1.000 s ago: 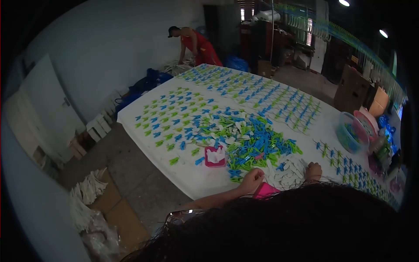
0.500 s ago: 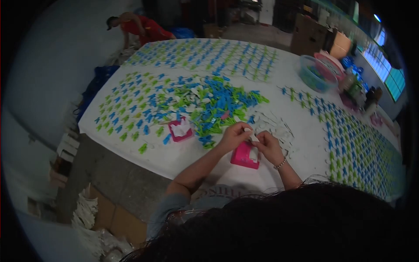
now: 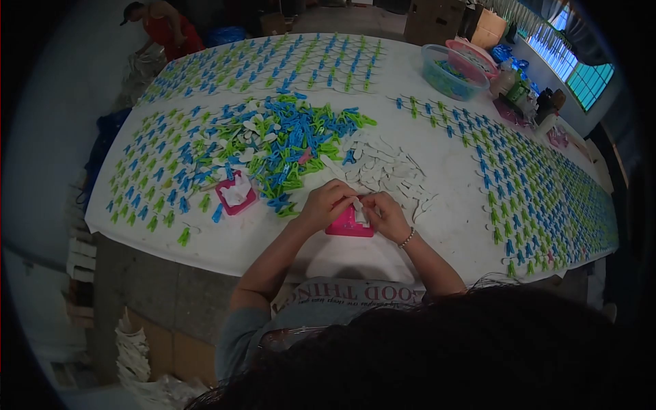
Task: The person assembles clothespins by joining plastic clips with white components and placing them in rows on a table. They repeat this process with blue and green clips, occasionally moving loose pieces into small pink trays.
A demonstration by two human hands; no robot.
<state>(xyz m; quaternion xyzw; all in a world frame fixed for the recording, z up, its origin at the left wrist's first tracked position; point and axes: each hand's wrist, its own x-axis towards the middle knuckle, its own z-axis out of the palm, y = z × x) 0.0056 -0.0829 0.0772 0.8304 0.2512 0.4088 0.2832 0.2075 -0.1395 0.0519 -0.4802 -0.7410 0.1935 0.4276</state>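
My left hand and my right hand meet above a small bright-pink box at the near side of the table. Their fingers are pinched together on a small white piece, whose exact kind I cannot make out. Just beyond my hands lies a heap of thin white strips. To the left of that is a big pile of blue and green clothes pegs with some white pieces mixed in. Another pink box, holding white material, stands left of my left hand.
Rows of blue and green pegs cover the far side of the white table, with more rows on the right. A clear basin and bottles stand at the back right. Another person bends at the far left.
The whole view has shifted, so the table sits further left and higher. My hands stay together at the pink box, both pinching the small white piece, their fingers closer together now.
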